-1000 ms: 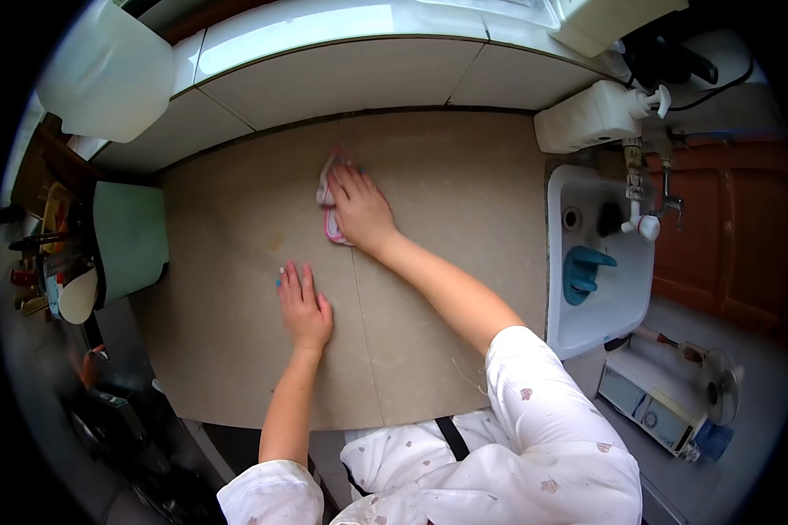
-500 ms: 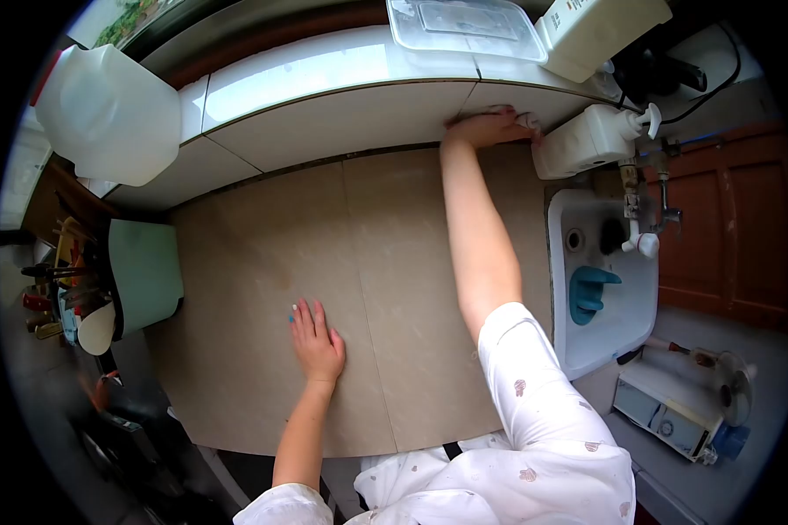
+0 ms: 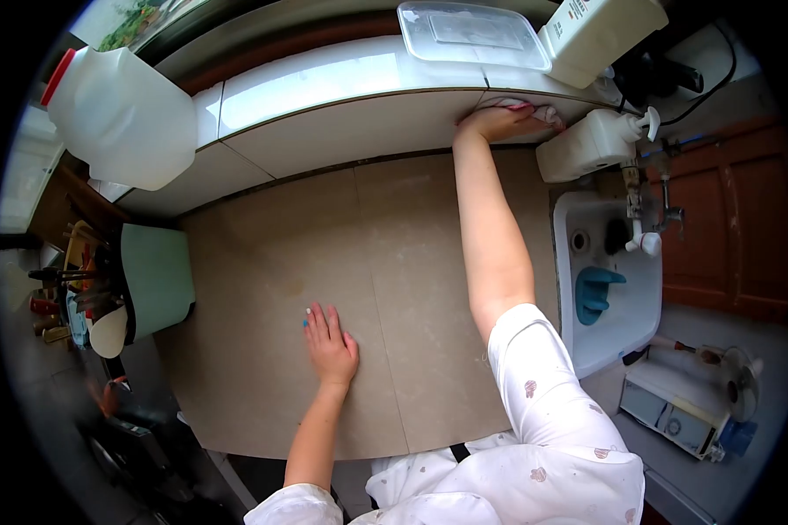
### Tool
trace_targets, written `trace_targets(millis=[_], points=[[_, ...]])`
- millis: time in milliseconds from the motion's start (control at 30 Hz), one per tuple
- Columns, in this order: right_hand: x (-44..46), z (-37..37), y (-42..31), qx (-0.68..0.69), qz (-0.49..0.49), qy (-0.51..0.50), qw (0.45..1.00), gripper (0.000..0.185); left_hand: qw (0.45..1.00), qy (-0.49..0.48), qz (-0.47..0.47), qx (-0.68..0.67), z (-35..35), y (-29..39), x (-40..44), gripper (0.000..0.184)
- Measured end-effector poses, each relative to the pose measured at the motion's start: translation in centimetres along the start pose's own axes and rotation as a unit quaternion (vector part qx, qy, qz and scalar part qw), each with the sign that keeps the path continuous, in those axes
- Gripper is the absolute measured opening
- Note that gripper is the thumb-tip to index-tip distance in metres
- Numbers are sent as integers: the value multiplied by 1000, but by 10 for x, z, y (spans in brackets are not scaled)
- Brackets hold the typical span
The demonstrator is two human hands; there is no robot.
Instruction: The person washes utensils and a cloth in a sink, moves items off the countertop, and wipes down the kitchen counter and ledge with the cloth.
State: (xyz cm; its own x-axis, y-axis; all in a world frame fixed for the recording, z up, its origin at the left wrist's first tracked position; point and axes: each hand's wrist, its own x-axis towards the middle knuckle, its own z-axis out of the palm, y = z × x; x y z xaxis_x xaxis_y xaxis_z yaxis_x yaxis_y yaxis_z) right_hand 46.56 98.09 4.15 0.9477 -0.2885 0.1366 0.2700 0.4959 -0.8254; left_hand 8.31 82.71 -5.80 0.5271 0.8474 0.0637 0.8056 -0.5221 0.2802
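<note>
My left hand (image 3: 331,347) lies flat on the beige tiled counter (image 3: 280,236), fingers spread and holding nothing. At the back right, my right hand (image 3: 497,122) presses a cloth (image 3: 547,115) with white and pink parts against the white wall tiles (image 3: 359,127). The hand covers part of the cloth. Just right of it stands a white pump bottle (image 3: 587,144), close to the cloth's edge.
A white sink (image 3: 608,350) with a teal holder (image 3: 597,293) is on the right. On the ledge are a clear plastic container (image 3: 473,35) and a white bottle (image 3: 600,35). A large plastic jug (image 3: 123,118) and a pale green utensil box (image 3: 156,278) stand left.
My right hand has moved a little up and right along the wall tiles with the cloth. The whole view has shifted slightly; my left hand stays flat on the counter.
</note>
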Motion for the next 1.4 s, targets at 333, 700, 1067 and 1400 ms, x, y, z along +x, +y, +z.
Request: trace_targets(millis=[333, 700, 1067, 1400], points=[[-129, 21, 12, -206, -180, -164, 948, 61, 1000, -9, -4, 5, 1, 1, -2, 59], [-49, -14, 57, -62, 32, 28, 997, 49, 1000, -8, -16, -24, 0, -1, -4, 55], [-201, -21, -1, 349, 613, 86, 704, 39, 999, 11, -2, -32, 6, -2, -1, 57], [-171, -75, 3, 431, 641, -104, 626, 37, 1000, 3, -3, 3, 0, 2, 1, 57]])
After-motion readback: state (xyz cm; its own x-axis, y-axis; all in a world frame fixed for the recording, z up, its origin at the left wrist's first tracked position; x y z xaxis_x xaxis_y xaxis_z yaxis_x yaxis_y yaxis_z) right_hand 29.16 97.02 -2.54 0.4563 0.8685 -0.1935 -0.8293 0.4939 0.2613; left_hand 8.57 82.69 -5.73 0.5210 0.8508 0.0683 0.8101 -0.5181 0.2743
